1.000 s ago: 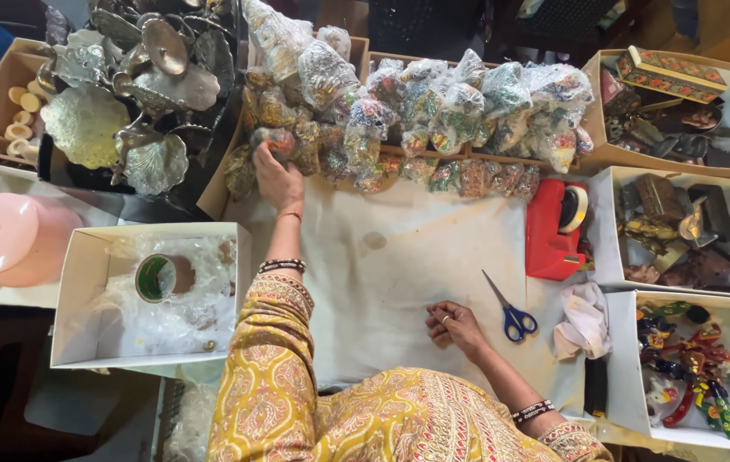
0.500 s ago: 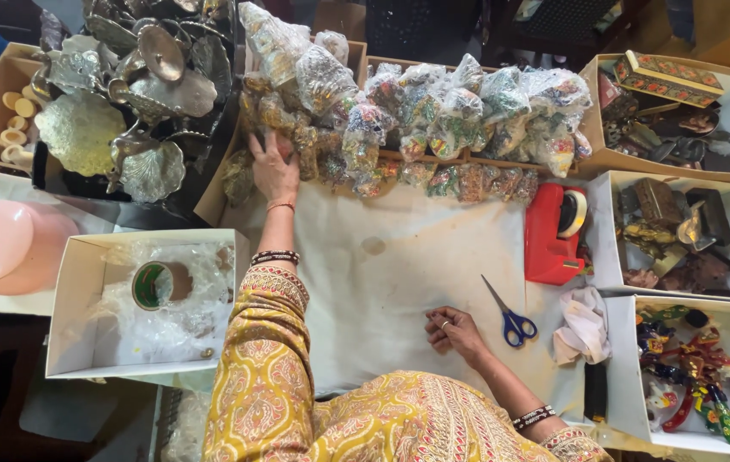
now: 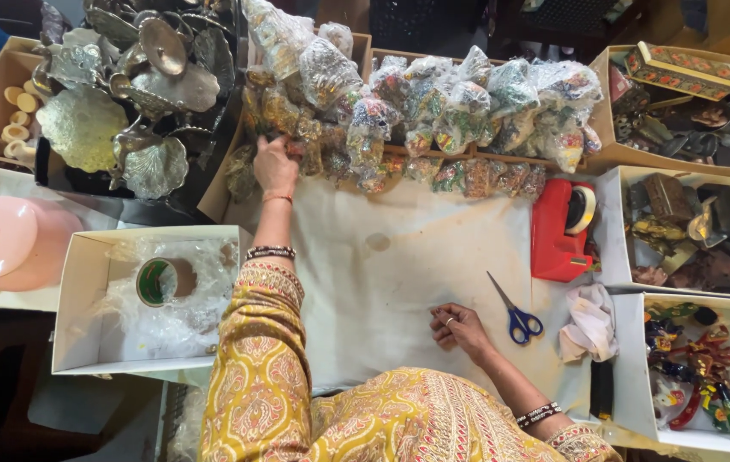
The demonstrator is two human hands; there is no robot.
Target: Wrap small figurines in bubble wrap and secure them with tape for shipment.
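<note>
Left hand (image 3: 275, 167) is stretched right out to the far edge of the tabletop (image 3: 399, 265), fingers curled down into the heap of plastic-wrapped trinkets (image 3: 356, 128), closing on one of the small gold-toned packets at the near left of the pile, though whether it has a firm hold is hard to tell from above. Right hand (image 3: 459, 327) sits back near the body, loosely curled and holding nothing, knuckles resting on the white cloth, with the blue-handled scissors (image 3: 515, 315) just beside it and a red tape dispenser (image 3: 557, 229) further out. Off to the left, a white box (image 3: 78, 291) holds crumpled clear wrap and a roll of tape (image 3: 158, 282); behind it, a stack of silver leaf-shaped dishes (image 3: 138, 94). On the right, open boxes of dark carved pieces (image 3: 682, 222) and bright painted figures (image 3: 707, 368). For a clean pick here, I'd say take one packet by its body, not by a loose twist of film, since these bags lie piled against each other and a tug at the bottom could bring neighbours sliding down. Lifting straight up and clear before drawing it back over the cloth looks the safer line, and the free hand is well placed to steady the pile.
</note>
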